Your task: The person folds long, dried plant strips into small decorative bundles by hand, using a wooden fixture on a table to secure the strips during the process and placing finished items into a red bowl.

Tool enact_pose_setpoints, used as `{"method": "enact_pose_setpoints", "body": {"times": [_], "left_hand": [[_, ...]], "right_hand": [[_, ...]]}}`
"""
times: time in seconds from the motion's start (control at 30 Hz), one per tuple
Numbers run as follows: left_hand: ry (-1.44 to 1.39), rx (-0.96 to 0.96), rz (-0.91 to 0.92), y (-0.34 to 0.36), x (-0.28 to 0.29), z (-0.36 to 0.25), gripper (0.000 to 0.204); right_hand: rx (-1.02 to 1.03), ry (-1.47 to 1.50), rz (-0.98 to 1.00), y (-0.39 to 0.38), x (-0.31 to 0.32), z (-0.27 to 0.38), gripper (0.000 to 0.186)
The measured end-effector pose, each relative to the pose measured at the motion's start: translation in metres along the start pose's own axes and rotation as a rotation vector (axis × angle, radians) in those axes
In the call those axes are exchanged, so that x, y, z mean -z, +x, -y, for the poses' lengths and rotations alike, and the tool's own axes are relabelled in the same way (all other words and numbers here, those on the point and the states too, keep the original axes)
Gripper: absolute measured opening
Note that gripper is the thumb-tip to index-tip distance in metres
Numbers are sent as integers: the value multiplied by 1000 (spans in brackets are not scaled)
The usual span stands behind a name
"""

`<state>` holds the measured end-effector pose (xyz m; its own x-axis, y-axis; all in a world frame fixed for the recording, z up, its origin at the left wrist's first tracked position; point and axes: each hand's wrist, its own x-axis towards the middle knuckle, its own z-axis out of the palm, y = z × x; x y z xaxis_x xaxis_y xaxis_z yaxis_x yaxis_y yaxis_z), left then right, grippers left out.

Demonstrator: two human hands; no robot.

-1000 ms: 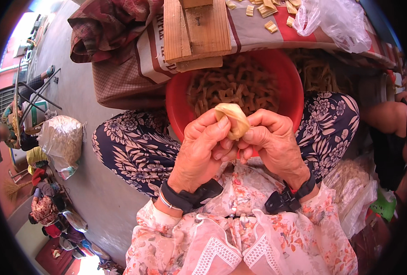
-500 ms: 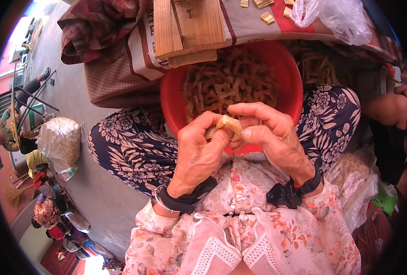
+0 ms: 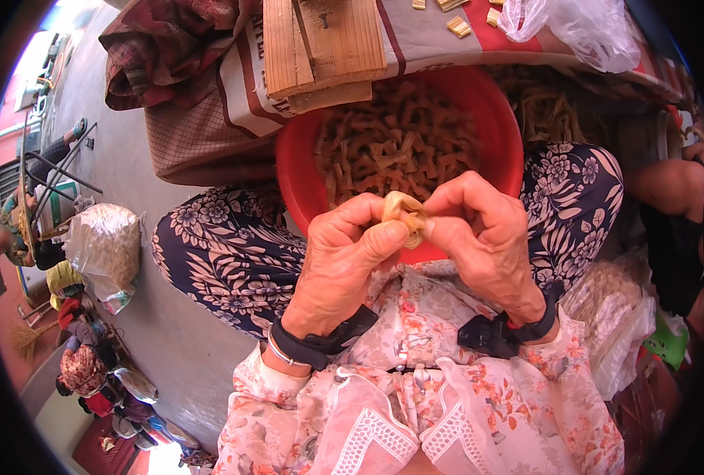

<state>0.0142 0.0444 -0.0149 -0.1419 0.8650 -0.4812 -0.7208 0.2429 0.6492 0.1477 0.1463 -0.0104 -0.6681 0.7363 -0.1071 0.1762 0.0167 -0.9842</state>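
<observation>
A yellowish, folded strip (image 3: 400, 207) is pinched between my two hands over the near side of a red basin (image 3: 507, 142). My left hand (image 3: 336, 261) grips it from the left with thumb and bent index finger. My right hand (image 3: 483, 253) holds its right side between thumb and forefinger; the other fingers are curled and partly hidden. Many brown strip pieces (image 3: 395, 138) lie in the basin, which sits between my legs (image 3: 225, 261) in floral trousers.
Ahead, a wooden block (image 3: 320, 47) rests on a checked cloth (image 3: 186, 142) with small yellow pieces (image 3: 459, 28) and a plastic bag (image 3: 566, 28). A filled sack (image 3: 102, 249) stands left. Other people (image 3: 27, 222) sit far left; another person's leg (image 3: 669, 194) is at right.
The strip has dropped toward me and looks more tightly folded than a second ago. My right fingers, raised half a second ago, have curled back onto it.
</observation>
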Motion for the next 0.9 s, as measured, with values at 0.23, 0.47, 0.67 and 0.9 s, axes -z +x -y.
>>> {"method": "enact_pose_setpoints", "body": {"times": [0.23, 0.47, 0.67, 0.9], "left_hand": [[203, -13, 9, 7, -10, -16, 17], [142, 10, 63, 14, -8, -22, 18], [48, 82, 35, 0, -1, -24, 21], [742, -194, 57, -4, -11, -39, 15]], "right_hand": [[77, -252, 270, 18, 14, 26, 21], [-36, 81, 308, 32, 17, 14, 17], [-445, 714, 113, 34, 22, 13, 21], [-507, 747, 249, 25, 27, 13, 21]]}}
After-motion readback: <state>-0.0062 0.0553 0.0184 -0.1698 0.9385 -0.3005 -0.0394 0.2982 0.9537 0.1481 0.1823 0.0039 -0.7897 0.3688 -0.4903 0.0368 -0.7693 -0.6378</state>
